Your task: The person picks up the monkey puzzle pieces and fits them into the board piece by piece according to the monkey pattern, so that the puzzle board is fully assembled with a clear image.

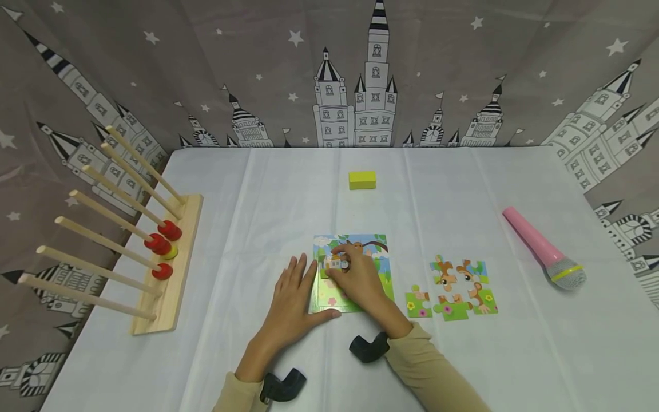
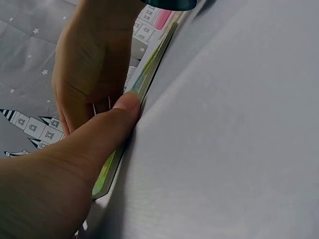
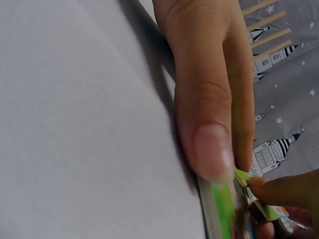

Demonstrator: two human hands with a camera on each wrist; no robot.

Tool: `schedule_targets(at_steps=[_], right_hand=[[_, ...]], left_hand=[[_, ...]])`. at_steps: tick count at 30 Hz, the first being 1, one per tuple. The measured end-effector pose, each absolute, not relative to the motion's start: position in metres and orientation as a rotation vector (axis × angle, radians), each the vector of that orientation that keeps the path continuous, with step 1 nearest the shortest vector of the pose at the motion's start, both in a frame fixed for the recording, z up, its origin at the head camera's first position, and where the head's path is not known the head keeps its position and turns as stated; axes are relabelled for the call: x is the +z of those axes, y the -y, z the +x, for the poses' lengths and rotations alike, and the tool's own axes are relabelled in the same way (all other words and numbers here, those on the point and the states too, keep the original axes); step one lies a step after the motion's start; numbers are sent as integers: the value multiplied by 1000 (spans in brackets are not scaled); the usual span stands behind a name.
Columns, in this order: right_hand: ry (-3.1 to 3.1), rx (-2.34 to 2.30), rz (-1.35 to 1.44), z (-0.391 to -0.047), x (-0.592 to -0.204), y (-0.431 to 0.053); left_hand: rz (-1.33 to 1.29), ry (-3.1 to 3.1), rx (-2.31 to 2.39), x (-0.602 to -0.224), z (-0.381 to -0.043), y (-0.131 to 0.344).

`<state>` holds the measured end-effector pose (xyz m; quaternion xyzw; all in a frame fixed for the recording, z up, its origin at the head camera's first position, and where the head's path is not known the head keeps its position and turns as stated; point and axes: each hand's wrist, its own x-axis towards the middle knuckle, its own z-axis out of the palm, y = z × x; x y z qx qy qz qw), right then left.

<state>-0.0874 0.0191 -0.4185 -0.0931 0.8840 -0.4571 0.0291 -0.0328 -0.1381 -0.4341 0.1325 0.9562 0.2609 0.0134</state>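
A puzzle board (image 1: pixel 324 300) with a bright picture lies on the white table. My left hand (image 1: pixel 293 300) rests at its left side with fingers straight, and its thumb (image 2: pixel 127 103) presses on the board's near edge. Above the board, my right hand (image 1: pixel 360 280) pinches a small puzzle piece (image 3: pixel 275 212) between thumb and fingers; the hand covers part of the picture. In the right wrist view this piece is tilted, showing a green face and a brown edge. To the right of the board lie joined monkey puzzle pieces (image 1: pixel 455 312) and a separate piece (image 1: pixel 418 304).
A wooden peg stand (image 1: pixel 187 252) with several pegs and red and yellow beads (image 1: pixel 170 230) is at the left. A yellow block (image 1: pixel 362 180) sits beyond the board. The pink toy microphone (image 1: pixel 535 240) lies at the right. A castle-print curtain (image 1: pixel 288 74) hangs behind the table.
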Motion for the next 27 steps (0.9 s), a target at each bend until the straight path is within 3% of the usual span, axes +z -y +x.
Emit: schedule_targets(at_steps=[27], right_hand=[[-2900,-1279,-471,-86,-428,-22]], left_hand=[[416,-2978,803,-434,-33,137]])
